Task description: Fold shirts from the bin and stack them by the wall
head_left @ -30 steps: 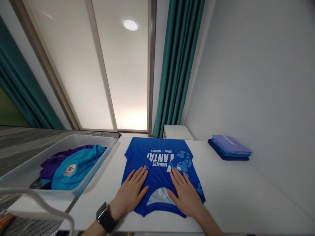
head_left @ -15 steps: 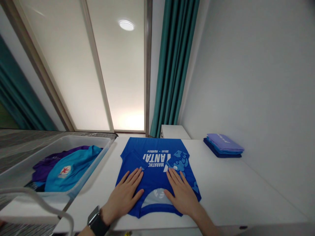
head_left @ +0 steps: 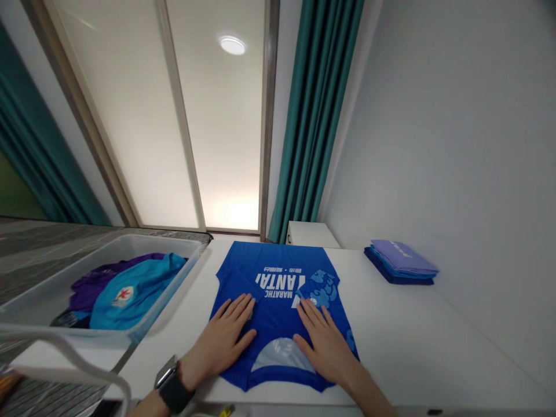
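Note:
A blue T-shirt (head_left: 278,324) with white lettering lies flat on the white table, its collar toward me and both sleeves folded inward over the front. My left hand (head_left: 228,336), with a black watch (head_left: 172,387) on the wrist, rests flat on the sleeve at the left, fingers stretched out. On the patterned sleeve at the right lies my right hand (head_left: 324,341), also flat with fingers extended. Neither hand grips the cloth. Part of the shirt's shoulders is hidden under the hands.
A translucent plastic bin (head_left: 152,313) at the left holds crumpled purple and light-blue clothes (head_left: 136,292). Folded clothes (head_left: 402,262) form a stack on the table (head_left: 412,353) at the right, near the wall. A pale cable (head_left: 82,368) curves across the lower left. Behind stands a white cabinet (head_left: 313,234).
The view has shifted slightly, so the bin, shirt and stack appear a little farther right. Both hands stay flat on the shirt in nearly the same places.

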Motion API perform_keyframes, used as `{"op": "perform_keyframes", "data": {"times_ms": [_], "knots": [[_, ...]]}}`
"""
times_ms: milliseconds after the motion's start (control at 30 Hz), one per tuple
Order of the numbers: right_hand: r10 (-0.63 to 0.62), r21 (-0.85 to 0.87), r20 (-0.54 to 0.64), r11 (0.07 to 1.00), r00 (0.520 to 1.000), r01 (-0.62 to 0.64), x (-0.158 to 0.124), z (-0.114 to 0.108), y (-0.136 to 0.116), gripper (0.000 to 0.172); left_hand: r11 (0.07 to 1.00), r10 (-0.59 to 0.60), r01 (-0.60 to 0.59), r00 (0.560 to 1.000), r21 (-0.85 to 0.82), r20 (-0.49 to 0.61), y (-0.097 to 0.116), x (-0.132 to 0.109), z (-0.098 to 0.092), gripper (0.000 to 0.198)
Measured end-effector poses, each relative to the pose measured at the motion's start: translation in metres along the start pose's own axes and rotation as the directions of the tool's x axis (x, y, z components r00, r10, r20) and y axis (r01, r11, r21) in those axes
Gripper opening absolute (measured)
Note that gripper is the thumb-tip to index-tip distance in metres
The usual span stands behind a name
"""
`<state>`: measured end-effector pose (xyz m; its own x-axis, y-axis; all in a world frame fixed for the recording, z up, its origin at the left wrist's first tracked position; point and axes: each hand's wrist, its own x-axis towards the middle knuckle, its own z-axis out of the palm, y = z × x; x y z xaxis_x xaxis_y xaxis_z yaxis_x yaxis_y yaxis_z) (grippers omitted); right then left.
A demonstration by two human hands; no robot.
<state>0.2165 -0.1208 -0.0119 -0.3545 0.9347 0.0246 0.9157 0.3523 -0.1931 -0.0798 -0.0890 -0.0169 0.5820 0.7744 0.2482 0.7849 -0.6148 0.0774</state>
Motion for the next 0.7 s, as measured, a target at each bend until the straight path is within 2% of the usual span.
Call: {"op": "perform_keyframes", "data": {"times_ms": [200,333,500,700], "knots": [[0.08,-0.026,0.014,0.997,0.997,-0.079,0.02,-0.008,0.033,0.068,1.0,0.01,-0.009,1.0,-0.019,0.029,-0.028,0.022,-0.009,0.059],[0.014,-0.033,0.015,0.999,1.0,-0.014,0.018,-0.001,0.04,0.069,0.999,0.044,-0.043,0.997,-0.022,0.067,-0.039,0.023,0.0,0.057],[0.0,-0.042,-0.009,0.999,1.0,0.0,0.012,0.003,0.037,0.069,0.999,0.054,-0.054,0.997,-0.007,0.056,-0.038,0.015,0.006,0.056],[-0.012,-0.031,0.0,0.999,1.0,0.012,-0.009,0.001,0.031,0.066,0.998,0.068,-0.068,0.998,0.005,-0.011,-0.025,-0.008,0.004,0.059]]}}
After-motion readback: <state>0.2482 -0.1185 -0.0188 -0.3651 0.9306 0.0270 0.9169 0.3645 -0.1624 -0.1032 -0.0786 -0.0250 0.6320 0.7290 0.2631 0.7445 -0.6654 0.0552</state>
